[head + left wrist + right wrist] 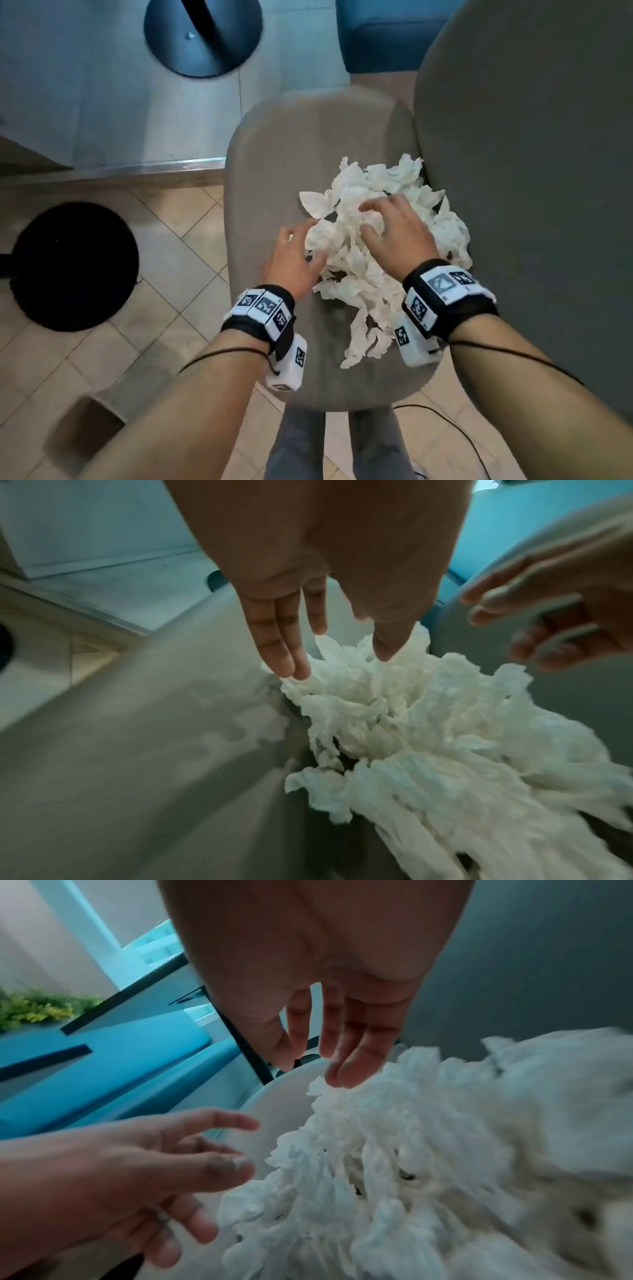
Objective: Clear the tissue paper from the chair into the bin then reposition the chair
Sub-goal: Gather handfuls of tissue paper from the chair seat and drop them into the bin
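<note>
the tissue paper (373, 246) lies as one loose crumpled heap on the grey seat of the chair (274, 164), pushed toward the chair's backrest, with a thin tail of it trailing toward the seat's front edge. both hands are down at the heap with fingers spread and only lightly bent: the left hand (294, 257) touches the heap's side away from the backrest, and the right hand (397, 233) rests on top of it, and neither has closed round any paper yet. the step in hand looks like gathering the heap, and doing it well probably means scooping rather than pinching: slide the left fingers (284, 653) under the edge along the seat, bring the right fingers (356, 1064) over and round from the backrest side, and press the two together so the paper compacts into one ball. the pieces wedged against the backrest and the tail near the front edge are the likeliest to be left behind or to drop, so rake them in before lifting. the black round thing (73, 265) on the tiled floor, well off the seat's side opposite the backrest, may be the bin, though i cannot tell for sure; if so, a firm two-handed hold should carry the load there in one trip
</note>
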Action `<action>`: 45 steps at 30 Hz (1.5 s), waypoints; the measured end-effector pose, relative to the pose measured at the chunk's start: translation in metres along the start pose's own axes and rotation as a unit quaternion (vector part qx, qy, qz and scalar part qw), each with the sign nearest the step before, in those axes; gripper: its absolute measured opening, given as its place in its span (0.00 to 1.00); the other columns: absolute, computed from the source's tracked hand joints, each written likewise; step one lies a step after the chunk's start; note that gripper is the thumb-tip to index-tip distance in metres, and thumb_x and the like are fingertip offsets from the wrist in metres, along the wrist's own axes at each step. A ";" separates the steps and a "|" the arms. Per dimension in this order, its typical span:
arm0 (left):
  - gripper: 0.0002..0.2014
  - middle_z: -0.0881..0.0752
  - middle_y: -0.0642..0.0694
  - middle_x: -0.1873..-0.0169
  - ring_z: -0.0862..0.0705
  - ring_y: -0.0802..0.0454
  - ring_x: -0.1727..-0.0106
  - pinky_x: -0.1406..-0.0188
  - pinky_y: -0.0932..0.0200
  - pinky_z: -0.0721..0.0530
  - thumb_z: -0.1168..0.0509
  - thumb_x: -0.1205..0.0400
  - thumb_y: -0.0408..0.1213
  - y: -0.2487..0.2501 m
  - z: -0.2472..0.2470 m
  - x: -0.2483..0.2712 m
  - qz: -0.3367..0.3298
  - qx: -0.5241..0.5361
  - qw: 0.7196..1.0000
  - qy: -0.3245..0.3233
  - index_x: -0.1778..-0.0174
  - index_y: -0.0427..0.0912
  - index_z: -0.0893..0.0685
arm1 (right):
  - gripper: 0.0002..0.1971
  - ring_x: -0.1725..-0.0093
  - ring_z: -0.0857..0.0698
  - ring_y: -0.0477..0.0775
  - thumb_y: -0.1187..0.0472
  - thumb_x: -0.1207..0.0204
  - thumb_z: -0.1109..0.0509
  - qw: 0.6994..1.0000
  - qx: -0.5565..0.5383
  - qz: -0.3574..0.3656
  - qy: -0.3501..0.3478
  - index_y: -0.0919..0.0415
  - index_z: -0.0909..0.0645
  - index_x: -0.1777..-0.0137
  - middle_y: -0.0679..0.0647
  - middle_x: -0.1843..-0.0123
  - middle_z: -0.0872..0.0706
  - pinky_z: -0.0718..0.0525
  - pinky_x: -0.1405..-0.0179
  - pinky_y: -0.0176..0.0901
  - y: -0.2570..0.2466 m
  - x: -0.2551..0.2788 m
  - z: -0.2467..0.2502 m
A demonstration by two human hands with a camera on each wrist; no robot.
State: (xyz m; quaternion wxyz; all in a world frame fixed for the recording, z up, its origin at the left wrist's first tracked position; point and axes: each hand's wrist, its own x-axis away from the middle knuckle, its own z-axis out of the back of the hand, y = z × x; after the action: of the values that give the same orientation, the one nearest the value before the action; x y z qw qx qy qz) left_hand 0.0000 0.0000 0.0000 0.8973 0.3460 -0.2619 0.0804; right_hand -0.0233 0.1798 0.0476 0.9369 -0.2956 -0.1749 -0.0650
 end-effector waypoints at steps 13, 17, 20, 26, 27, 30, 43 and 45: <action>0.12 0.16 0.51 0.57 0.19 0.55 0.58 0.55 0.61 0.23 0.39 0.19 0.34 -0.009 -0.019 -0.051 -0.042 0.046 0.989 0.136 0.58 0.51 0.10 | 0.16 0.42 0.18 0.64 0.61 0.20 0.42 0.999 0.007 -0.041 0.007 0.55 0.15 0.40 0.58 0.42 0.17 0.20 0.43 0.52 0.037 -0.071 -0.027; 0.14 0.24 0.52 0.65 0.29 0.61 0.66 0.68 0.67 0.33 0.39 0.17 0.42 0.021 0.002 -0.065 -0.016 0.068 0.982 0.175 0.70 0.46 0.24 | 0.15 0.64 0.26 0.56 0.58 0.21 0.46 0.986 -0.111 -0.095 0.078 0.62 0.30 0.68 0.53 0.67 0.25 0.31 0.68 0.49 0.041 -0.055 0.004; 0.17 0.26 0.53 0.61 0.29 0.61 0.64 0.66 0.65 0.32 0.33 0.20 0.52 0.040 0.002 -0.088 -0.018 0.038 0.986 0.163 0.68 0.47 0.27 | 0.19 0.62 0.26 0.56 0.46 0.22 0.40 0.974 -0.157 -0.139 0.084 0.56 0.31 0.70 0.50 0.67 0.25 0.32 0.65 0.46 0.045 -0.048 0.021; 0.15 0.20 0.49 0.43 0.22 0.49 0.44 0.43 0.54 0.24 0.30 0.21 0.42 0.041 -0.030 -0.132 0.007 -0.043 0.997 0.056 0.41 0.48 0.23 | 0.08 0.57 0.20 0.59 0.65 0.27 0.35 0.984 -0.111 -0.113 0.083 0.49 0.23 0.56 0.46 0.60 0.18 0.28 0.59 0.43 0.062 -0.051 0.022; 0.17 0.18 0.48 0.42 0.20 0.47 0.42 0.40 0.50 0.21 0.30 0.21 0.41 0.039 -0.033 -0.135 0.013 -0.048 0.998 0.043 0.37 0.49 0.23 | 0.11 0.53 0.21 0.57 0.66 0.27 0.36 0.987 -0.099 -0.109 0.067 0.50 0.21 0.50 0.48 0.52 0.19 0.29 0.56 0.43 0.064 -0.053 0.020; 0.11 0.12 0.43 0.50 0.14 0.41 0.49 0.45 0.45 0.14 0.38 0.17 0.38 0.038 -0.031 -0.132 0.012 -0.080 0.996 0.032 0.42 0.46 0.15 | 0.20 0.39 0.24 0.57 0.65 0.23 0.39 0.992 -0.062 -0.111 -0.011 0.46 0.23 0.34 0.53 0.34 0.27 0.30 0.45 0.44 0.068 -0.058 0.010; 0.14 0.19 0.47 0.58 0.16 0.45 0.57 0.56 0.48 0.15 0.31 0.22 0.46 -0.012 0.003 -0.060 0.063 0.019 0.987 0.145 0.67 0.39 0.19 | 0.17 0.44 0.19 0.68 0.51 0.22 0.39 0.984 0.051 -0.159 -0.062 0.60 0.21 0.40 0.60 0.40 0.17 0.18 0.45 0.58 0.065 -0.058 -0.013; 0.04 0.19 0.52 0.55 0.18 0.49 0.53 0.55 0.56 0.23 0.32 0.22 0.40 -0.019 -0.008 -0.057 0.058 -0.033 0.992 0.110 0.59 0.43 0.19 | 0.15 0.49 0.20 0.66 0.49 0.24 0.39 0.984 0.014 -0.173 -0.038 0.60 0.23 0.46 0.58 0.47 0.18 0.20 0.51 0.55 0.063 -0.053 -0.011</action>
State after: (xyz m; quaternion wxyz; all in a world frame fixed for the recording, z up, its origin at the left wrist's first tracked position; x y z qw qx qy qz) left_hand -0.0393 -0.0071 -0.0458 0.9254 0.2895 -0.1841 0.1612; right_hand -0.0552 0.2263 -0.0139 0.9085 -0.2497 -0.2597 -0.2119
